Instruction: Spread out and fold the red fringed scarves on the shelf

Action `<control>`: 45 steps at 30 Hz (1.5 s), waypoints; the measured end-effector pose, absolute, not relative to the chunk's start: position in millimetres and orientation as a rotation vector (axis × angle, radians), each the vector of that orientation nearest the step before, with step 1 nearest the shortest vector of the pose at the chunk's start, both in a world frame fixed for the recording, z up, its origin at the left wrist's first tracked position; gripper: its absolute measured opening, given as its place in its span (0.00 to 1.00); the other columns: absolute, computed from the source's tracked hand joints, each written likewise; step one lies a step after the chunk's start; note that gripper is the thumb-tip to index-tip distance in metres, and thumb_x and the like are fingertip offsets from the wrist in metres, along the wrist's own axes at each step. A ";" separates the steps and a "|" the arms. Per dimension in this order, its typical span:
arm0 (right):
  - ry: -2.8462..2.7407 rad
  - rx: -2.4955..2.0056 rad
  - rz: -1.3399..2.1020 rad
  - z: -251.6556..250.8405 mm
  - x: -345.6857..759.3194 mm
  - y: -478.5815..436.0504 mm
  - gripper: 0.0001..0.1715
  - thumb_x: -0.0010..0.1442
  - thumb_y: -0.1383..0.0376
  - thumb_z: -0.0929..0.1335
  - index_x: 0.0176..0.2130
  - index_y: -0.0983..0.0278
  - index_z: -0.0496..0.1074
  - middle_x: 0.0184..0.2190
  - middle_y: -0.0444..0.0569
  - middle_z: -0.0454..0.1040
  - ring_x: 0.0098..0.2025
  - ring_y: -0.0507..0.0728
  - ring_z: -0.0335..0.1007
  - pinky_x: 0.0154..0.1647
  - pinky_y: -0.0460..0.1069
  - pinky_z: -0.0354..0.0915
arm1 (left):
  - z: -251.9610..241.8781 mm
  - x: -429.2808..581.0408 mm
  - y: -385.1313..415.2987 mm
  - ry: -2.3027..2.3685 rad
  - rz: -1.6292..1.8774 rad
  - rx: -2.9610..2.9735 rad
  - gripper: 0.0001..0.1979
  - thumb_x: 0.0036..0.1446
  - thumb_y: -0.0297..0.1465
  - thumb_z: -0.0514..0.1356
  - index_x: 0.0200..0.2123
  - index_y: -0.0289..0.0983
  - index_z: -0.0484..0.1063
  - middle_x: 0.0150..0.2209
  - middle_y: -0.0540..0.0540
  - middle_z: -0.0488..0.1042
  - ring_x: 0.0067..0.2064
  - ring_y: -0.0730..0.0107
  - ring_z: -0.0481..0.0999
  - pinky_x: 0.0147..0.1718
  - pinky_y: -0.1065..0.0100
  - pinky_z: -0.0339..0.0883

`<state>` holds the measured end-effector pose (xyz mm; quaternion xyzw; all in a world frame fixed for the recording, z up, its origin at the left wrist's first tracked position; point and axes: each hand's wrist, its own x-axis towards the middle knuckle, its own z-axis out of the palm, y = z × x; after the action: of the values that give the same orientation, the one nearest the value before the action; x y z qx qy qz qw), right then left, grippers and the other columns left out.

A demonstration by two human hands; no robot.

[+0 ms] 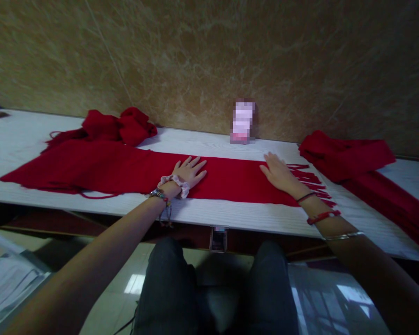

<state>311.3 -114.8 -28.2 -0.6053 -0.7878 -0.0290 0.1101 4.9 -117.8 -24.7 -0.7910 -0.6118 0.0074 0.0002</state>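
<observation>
A red scarf [230, 179] lies flat along the white tabletop, its fringe [312, 184] at the right end. My left hand [189, 173] rests palm down on the middle of it with the fingers spread. Toward the fringed end, my right hand [277, 173] presses flat on the cloth, fingers stretched out. Neither hand grips anything. At its left end the scarf meets or overlaps more red cloth, and where one piece stops I cannot tell. A crumpled red bundle [118, 128] sits behind that end.
Another red scarf [349, 160] lies folded over at the right and runs toward the table's front edge. A blurred pinkish object [243, 122] leans by the marbled wall [195, 60]. Papers [10, 284] are at lower left, below the white table [258, 215].
</observation>
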 end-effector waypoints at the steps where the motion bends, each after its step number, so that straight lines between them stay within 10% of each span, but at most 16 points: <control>1: -2.374 -1.657 -0.036 -26.0 288.9 -118.7 0.33 0.62 0.56 0.52 0.60 0.71 0.51 0.62 0.62 0.48 0.63 0.64 0.41 0.59 0.63 0.46 | -23.9 5.2 -118.8 -1.919 0.026 -2.482 0.25 0.62 0.42 0.39 0.61 0.44 0.49 0.63 0.50 0.46 0.63 0.58 0.44 0.57 0.52 0.44; 14: -2.531 -1.645 0.017 -42.5 311.7 -136.9 0.32 0.62 0.53 0.51 0.61 0.63 0.51 0.62 0.53 0.49 0.63 0.61 0.43 0.59 0.64 0.46 | -29.0 3.3 -114.4 -1.906 0.012 -2.476 0.25 0.62 0.43 0.40 0.61 0.46 0.50 0.63 0.51 0.46 0.63 0.58 0.45 0.57 0.51 0.45; 21: -2.271 -1.937 -0.085 -47.9 395.5 -140.6 0.32 0.61 0.57 0.52 0.57 0.74 0.57 0.59 0.63 0.55 0.62 0.63 0.47 0.59 0.59 0.49 | -27.9 5.4 -116.7 -1.911 0.013 -2.473 0.25 0.62 0.42 0.40 0.61 0.45 0.50 0.63 0.51 0.46 0.63 0.58 0.45 0.57 0.52 0.45; 33: -2.673 -1.361 0.107 -23.0 222.4 -156.9 0.33 0.62 0.53 0.54 0.61 0.68 0.51 0.63 0.56 0.48 0.64 0.61 0.40 0.61 0.60 0.43 | -28.7 3.1 -115.9 -1.894 -0.068 -2.474 0.24 0.62 0.40 0.41 0.60 0.43 0.53 0.62 0.50 0.50 0.62 0.58 0.47 0.56 0.52 0.47; 45: -2.466 -1.822 -0.061 -47.1 384.2 -163.6 0.33 0.62 0.55 0.50 0.61 0.69 0.51 0.62 0.59 0.50 0.63 0.63 0.42 0.58 0.63 0.48 | -28.8 5.9 -116.4 -1.885 -0.029 -2.486 0.25 0.62 0.40 0.40 0.61 0.42 0.52 0.63 0.48 0.48 0.62 0.55 0.46 0.56 0.49 0.46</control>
<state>384.2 -163.6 -47.1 -0.5937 -0.8035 -0.0200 0.0376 5.9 -116.4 -28.8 -0.7967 -0.6042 -0.0093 0.0109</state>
